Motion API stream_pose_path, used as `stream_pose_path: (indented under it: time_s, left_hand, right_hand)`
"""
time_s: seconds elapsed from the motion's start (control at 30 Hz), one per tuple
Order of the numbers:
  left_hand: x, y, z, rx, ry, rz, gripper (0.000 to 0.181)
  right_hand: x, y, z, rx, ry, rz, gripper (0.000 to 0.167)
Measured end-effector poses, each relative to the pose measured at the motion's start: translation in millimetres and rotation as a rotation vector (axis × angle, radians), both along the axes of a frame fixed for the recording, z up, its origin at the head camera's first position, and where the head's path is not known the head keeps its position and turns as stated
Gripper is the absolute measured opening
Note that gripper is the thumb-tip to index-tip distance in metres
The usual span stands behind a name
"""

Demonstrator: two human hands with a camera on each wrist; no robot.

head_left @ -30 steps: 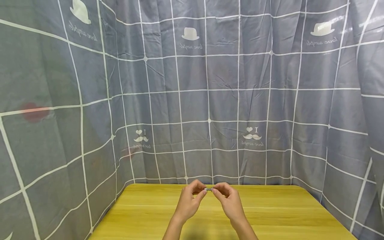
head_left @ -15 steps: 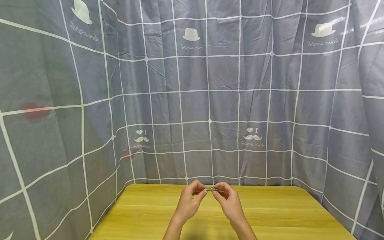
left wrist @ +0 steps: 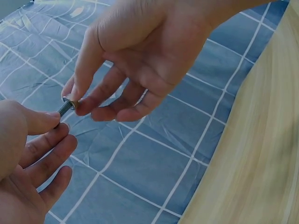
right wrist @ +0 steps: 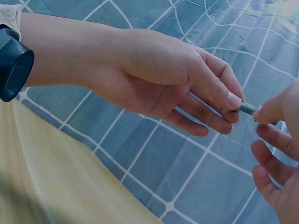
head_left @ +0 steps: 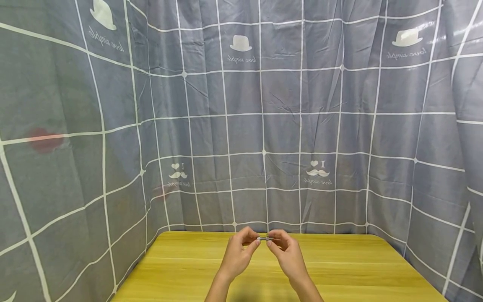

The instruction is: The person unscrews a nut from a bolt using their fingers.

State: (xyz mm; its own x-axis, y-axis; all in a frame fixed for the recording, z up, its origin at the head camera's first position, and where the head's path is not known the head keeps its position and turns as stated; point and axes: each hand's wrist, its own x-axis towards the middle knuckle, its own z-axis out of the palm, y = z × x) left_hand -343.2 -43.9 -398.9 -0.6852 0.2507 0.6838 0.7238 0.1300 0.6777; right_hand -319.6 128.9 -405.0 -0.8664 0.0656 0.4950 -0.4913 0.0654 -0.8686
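Note:
A small metal bolt (head_left: 263,238) spans the gap between both hands, held level above the table. My left hand (head_left: 236,254) pinches its left end between thumb and index finger; that end is mostly covered. Grey threads of the bolt (left wrist: 64,108) show between the fingertips in the left wrist view. Around the shaft sits a small shiny nut (left wrist: 70,101). Thumb and index finger of my right hand (head_left: 289,254) pinch this nut, partly hiding it. In the right wrist view the left hand (right wrist: 168,81) comes in from the left, its other fingers loosely bent.
A yellow wood-grain table (head_left: 181,268) lies below the hands. Grey curtain (head_left: 241,134) with white grid lines encloses the back and both sides. A dark round device (right wrist: 16,63) is strapped to the left wrist.
My right fingertips have shifted slightly about the nut, and the bolt's right end, hidden a second ago, now shows past it. My left hand stays where it was.

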Motion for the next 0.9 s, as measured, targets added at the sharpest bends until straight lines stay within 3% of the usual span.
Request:
stream_pose_path:
  time_s: [0.17,0.47,0.73,0.9]
  left_hand:
    - [0.5,0.1,0.9,-0.003,-0.005,-0.001,0.007]
    - [0.9,-1.3,0.2,-0.014,-0.006,0.006,0.005]
    - [-0.1,-0.9,-1.5,-0.012,-0.010,-0.003,0.005]
    - [-0.5,0.3,-1.4,-0.013,-0.003,0.005,0.006]
  right_hand:
    - [0.0,0.7,0.4,0.013,-0.032,-0.021,0.025]
    - [0.1,1.8,0.8,-0.010,-0.026,-0.015,0.012]
    - [0.2,2.1,0.7,-0.004,-0.040,-0.013,0.023]
    - [-0.6,3.0,0.1,0.009,-0.038,-0.017,0.020]
